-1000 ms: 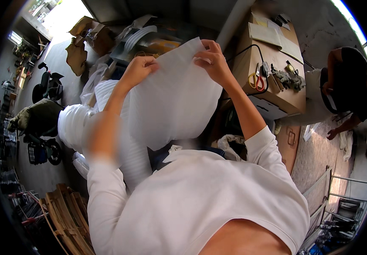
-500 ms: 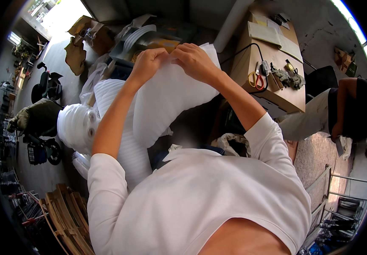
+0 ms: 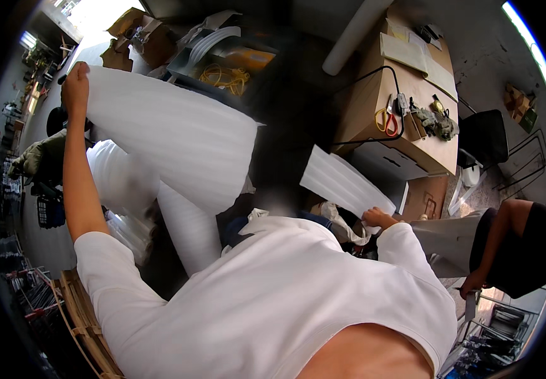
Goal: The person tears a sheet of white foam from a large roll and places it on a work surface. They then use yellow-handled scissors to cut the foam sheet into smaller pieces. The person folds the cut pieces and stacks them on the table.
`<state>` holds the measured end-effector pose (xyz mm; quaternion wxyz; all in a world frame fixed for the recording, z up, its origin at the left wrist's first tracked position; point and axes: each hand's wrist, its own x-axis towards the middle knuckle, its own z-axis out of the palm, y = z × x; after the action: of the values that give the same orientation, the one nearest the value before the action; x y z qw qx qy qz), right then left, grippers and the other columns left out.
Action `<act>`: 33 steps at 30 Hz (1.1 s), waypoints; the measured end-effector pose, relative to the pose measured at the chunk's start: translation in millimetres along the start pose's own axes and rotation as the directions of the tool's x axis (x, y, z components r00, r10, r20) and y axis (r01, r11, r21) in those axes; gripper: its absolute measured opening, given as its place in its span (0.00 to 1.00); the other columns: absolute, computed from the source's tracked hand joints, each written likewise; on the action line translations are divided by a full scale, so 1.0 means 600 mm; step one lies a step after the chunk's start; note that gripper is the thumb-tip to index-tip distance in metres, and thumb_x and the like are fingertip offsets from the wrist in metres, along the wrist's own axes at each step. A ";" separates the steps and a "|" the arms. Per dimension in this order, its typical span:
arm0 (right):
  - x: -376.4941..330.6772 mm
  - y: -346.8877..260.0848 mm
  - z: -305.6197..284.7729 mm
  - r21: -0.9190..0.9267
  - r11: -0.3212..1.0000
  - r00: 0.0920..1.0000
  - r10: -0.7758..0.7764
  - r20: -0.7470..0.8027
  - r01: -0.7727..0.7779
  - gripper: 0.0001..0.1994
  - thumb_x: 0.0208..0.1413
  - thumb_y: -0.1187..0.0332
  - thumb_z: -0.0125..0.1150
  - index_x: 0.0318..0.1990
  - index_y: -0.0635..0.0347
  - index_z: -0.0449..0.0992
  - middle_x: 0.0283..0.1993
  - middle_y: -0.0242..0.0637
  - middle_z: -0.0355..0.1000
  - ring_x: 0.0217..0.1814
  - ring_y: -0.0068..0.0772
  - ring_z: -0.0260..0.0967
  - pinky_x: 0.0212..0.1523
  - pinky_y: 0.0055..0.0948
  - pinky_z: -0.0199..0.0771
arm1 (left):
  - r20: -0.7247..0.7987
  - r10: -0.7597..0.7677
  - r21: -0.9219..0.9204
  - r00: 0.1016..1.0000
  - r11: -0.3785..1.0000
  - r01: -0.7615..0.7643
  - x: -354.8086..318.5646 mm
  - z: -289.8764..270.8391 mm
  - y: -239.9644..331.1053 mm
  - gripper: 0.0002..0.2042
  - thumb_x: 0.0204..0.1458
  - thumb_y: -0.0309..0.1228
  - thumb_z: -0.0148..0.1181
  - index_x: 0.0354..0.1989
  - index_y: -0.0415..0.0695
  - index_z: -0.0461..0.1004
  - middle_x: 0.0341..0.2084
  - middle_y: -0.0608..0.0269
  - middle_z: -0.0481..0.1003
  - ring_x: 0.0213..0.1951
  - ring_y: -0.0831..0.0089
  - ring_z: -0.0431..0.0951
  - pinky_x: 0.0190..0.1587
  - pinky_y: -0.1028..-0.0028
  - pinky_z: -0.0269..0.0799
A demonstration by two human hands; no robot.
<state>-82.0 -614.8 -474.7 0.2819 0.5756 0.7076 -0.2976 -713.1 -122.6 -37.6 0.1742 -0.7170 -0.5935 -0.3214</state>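
Observation:
My left hand (image 3: 76,87) is stretched far out to the left and grips the upper corner of a large white foam sheet (image 3: 172,129). The sheet hangs across to the middle, its right edge loose. Low on the right, my right hand (image 3: 380,218) holds the end of a smaller white foam piece (image 3: 342,180), which points up and left, apart from the large sheet. Below the sheet, a white foam roll (image 3: 191,230) slants down toward my body. More wound white foam (image 3: 118,177) sits beside my left forearm.
A wooden desk (image 3: 434,148) at the right bears scissors (image 3: 390,123), gloves and papers. Behind the sheet is a bin with yellow cord (image 3: 225,77). Another person (image 3: 513,249) stands at the right, near a black chair (image 3: 484,132). Wooden pallets (image 3: 80,316) lie lower left.
My hands, close together at the top centre before, have spread wide apart. The foam is now in two separate pieces, one in each hand. The other person has shifted downward in view.

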 end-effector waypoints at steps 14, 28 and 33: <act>-0.062 -0.250 -0.683 -0.121 0.798 0.120 -0.235 -0.965 0.591 0.06 0.42 0.78 0.56 0.30 0.62 0.69 0.40 0.43 0.63 0.46 0.42 0.59 0.46 0.38 0.59 | 0.207 0.518 -0.614 0.830 0.729 -0.303 -0.182 0.065 0.465 0.11 0.53 0.38 0.47 0.32 0.44 0.71 0.24 0.57 0.74 0.28 0.61 0.73 0.34 0.71 0.67; -0.086 -0.247 -0.719 -0.050 0.936 -0.108 -0.013 -0.994 0.348 0.06 0.41 0.77 0.58 0.27 0.55 0.72 0.34 0.33 0.67 0.51 0.38 0.56 0.56 0.40 0.43 | 0.537 0.530 -0.742 0.657 0.667 0.068 -0.195 0.066 0.419 0.08 0.46 0.31 0.55 0.25 0.38 0.72 0.17 0.66 0.69 0.23 0.79 0.67 0.32 0.79 0.62; -0.119 -0.299 -0.757 -0.287 0.937 -0.030 -0.287 -0.957 0.198 0.06 0.41 0.74 0.59 0.29 0.53 0.72 0.44 0.35 0.67 0.61 0.35 0.48 0.59 0.48 0.38 | 0.491 0.563 -0.739 0.665 0.674 -0.024 -0.201 0.050 0.451 0.06 0.45 0.28 0.53 0.28 0.37 0.72 0.17 0.65 0.70 0.21 0.78 0.67 0.29 0.79 0.62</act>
<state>-270.8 -351.2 -102.8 -0.3300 0.4752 0.7984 0.1669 -455.9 -256.4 -104.7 -0.2784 -0.8862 -0.3183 -0.1892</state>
